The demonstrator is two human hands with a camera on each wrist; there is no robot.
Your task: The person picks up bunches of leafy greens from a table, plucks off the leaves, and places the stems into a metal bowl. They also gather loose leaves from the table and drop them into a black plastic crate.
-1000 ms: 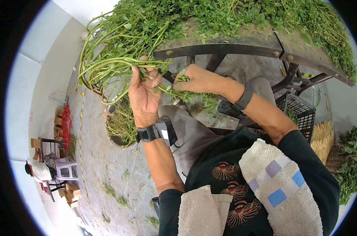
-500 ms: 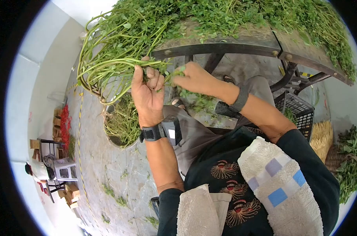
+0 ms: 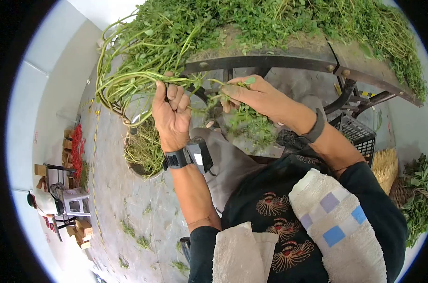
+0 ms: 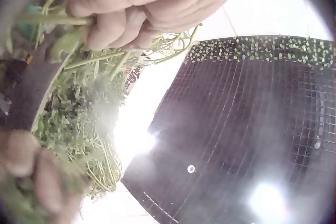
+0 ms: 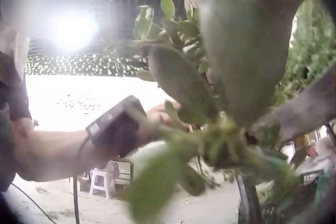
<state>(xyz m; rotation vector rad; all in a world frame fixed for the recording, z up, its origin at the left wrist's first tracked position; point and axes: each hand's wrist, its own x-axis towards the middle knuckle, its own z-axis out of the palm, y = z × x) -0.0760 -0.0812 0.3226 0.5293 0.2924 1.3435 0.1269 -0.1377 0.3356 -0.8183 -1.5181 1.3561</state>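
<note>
- While the left hand [image 3: 172,111] grips a bunch of long green stems [image 3: 134,80] near the close edge of the table [image 3: 270,62], the right hand [image 3: 256,96] pinches a leafy sprig [image 3: 250,81] beside that same edge.
- Both plants look light, bendy and easily bruised; the bunch likely suits a loose fist, the sprig a fingertip pinch on its stem.
- The bunch's long axis runs sideways, roughly along the table edge, bending down at its left; its short ends point toward the right hand.

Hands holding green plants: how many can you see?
2: the left hand, near the table's edge, grips stems; the right hand, beside it, holds a sprig. Hands of the background person may be hidden.
</note>
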